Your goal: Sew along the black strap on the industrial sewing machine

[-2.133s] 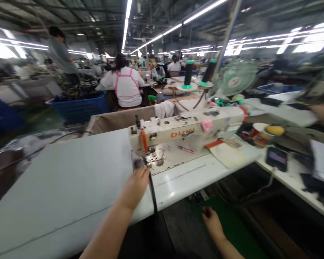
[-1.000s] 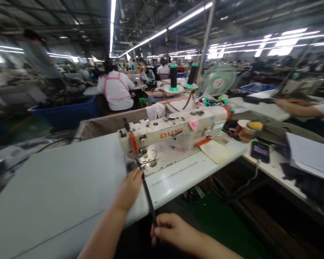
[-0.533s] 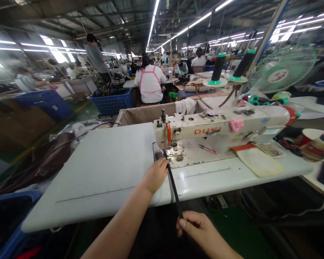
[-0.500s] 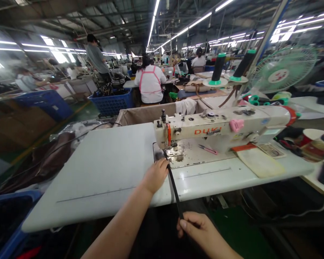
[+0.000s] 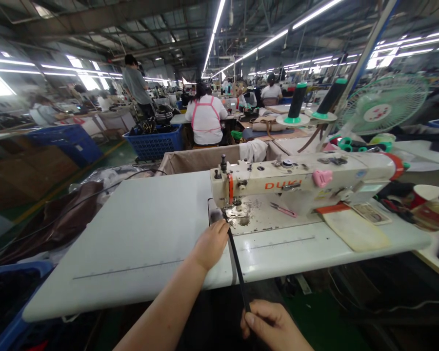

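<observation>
A narrow black strap [image 5: 237,261] runs from the needle area of the white sewing machine [image 5: 256,183] down over the table's front edge. My left hand [image 5: 211,243] rests on the table just in front of the presser foot, fingers pressed together on the strap's upper end. Below the table edge, my right hand [image 5: 265,321] pinches the lower part of the strap between thumb and fingers. Between the two hands the strap is stretched straight. What the left fingertips cover cannot be seen.
Pink-handled tweezers [image 5: 283,209] lie on the machine bed. A pale cloth [image 5: 354,229] hangs at the table's right. Behind stand black thread cones [image 5: 297,102] and a green fan [image 5: 382,107]. A blue crate [image 5: 155,141] and a person in a white top [image 5: 207,119] are farther back.
The view has tilted slightly, so the scene sits a little lower. Both hands keep their grip on the strap, with little movement relative to the machine.
</observation>
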A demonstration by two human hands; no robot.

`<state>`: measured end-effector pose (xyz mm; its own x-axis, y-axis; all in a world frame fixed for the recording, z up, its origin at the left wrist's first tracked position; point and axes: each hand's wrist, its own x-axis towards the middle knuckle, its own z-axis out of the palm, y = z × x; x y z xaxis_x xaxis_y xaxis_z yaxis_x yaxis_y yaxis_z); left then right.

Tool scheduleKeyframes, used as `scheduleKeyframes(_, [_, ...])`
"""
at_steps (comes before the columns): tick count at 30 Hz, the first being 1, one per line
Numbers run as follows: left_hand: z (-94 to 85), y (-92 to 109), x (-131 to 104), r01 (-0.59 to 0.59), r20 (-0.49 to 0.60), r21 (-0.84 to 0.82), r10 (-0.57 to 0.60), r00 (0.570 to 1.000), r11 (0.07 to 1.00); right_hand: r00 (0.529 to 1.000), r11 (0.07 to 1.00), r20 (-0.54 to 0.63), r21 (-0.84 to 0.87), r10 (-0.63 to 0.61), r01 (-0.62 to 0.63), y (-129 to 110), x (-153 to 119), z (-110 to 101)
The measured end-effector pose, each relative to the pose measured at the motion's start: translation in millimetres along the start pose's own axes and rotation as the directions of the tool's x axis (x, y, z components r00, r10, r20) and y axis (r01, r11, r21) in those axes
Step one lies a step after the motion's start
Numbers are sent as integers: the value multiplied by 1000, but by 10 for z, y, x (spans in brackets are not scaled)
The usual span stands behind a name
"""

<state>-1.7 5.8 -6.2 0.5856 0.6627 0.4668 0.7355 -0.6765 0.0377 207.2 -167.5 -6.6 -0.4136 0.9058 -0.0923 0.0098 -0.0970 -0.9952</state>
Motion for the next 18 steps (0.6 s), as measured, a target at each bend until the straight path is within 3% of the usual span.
scheduleKeyframes(6, [13,10,-17,-58,19,61,57,998,996,999,998,26,-37,-40,41,43,11,-25])
scheduleKeyframes(11, [-59,33,17,-80,55,84,75,996,993,992,991,-63,-89,-109,103,94,78,-54])
scheduleKeyframes(15, [-68,45,28,-85,35,87,83,996,993,988,994,-129,-81,-84,74,68,130,-46])
scheduleKeyframes(18, [-59,52,20,-80,43,95,76,996,992,990,999,-139,34,-23,28,40,153,-9])
